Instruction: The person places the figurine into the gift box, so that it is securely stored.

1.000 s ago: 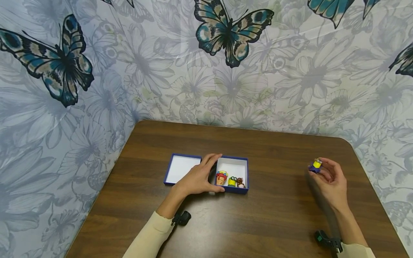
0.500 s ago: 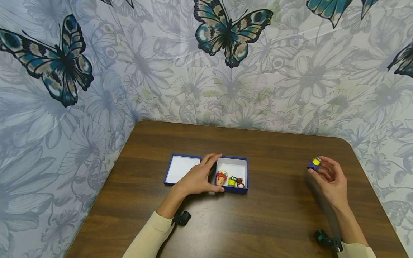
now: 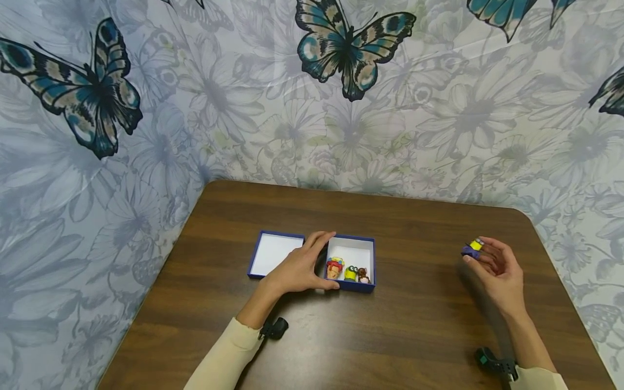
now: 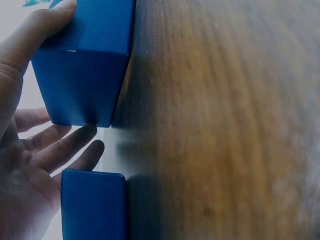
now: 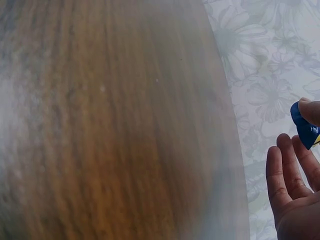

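My left hand (image 3: 296,270) grips the small blue box (image 3: 358,288) by its left end, thumb at the front wall and fingers at the far edge. The box has a white inside. Along its front lie a figure in red (image 3: 334,267), a yellow-green minion figurine (image 3: 350,273) and a small brown figurine (image 3: 363,275). Off to the right, above the table, my right hand (image 3: 503,279) pinches a yellow and blue minion figurine (image 3: 472,248) between thumb and fingers. Only its blue part shows clearly in the right wrist view.
A white-lined blue lid (image 3: 276,253) lies left of the box, partly behind my left hand. Both rest on a brown wooden table (image 3: 414,325) with rounded far corners. Behind it hangs a butterfly-and-flower patterned backdrop (image 3: 273,124).
The minion figurine in my right hand has shifted slightly left and tilted between the fingers. My left hand, the box and its figurines stay in place.
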{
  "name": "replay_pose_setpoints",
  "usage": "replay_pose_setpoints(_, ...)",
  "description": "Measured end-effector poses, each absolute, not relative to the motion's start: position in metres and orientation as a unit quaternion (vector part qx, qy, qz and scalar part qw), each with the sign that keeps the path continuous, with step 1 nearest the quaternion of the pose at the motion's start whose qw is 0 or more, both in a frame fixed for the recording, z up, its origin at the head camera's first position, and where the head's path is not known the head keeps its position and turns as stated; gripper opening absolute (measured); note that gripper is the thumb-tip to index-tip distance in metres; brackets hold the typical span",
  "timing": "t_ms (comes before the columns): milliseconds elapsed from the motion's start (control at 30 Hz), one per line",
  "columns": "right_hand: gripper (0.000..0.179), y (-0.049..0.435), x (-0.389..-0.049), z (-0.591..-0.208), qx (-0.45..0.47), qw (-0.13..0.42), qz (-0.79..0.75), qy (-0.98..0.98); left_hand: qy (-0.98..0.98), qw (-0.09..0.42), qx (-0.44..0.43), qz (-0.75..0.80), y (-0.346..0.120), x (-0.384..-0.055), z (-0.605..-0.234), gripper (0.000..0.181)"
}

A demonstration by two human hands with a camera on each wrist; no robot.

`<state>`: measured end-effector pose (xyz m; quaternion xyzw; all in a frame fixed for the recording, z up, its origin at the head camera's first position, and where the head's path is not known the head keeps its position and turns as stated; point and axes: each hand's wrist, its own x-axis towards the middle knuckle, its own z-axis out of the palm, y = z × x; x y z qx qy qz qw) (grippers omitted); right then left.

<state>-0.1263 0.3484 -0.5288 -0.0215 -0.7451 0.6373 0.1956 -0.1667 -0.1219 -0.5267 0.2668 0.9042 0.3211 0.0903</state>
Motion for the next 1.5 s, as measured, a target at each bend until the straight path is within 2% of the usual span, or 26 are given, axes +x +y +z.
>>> replay_pose_setpoints(333,0.063,0.345,-0.128,-0.53,0.003,0.188,0.558,-0.808,0.904,0.092,0.268,0.321,-0.122,-0.168,-0.526,0.124)
replay_pose_setpoints(867,0.061,0.331,-0.135,-0.531,0.06,0.167,0.547,-0.818,0.905,0.088,0.267,0.319,-0.122,-0.169,-0.526,0.124)
replay_pose_setpoints(1500,0.056,0.309,-0.137,-0.529,0.069,0.125,0.559,-0.816,0.906,0.093,0.262,0.32,-0.122,-0.167,-0.525,0.125)
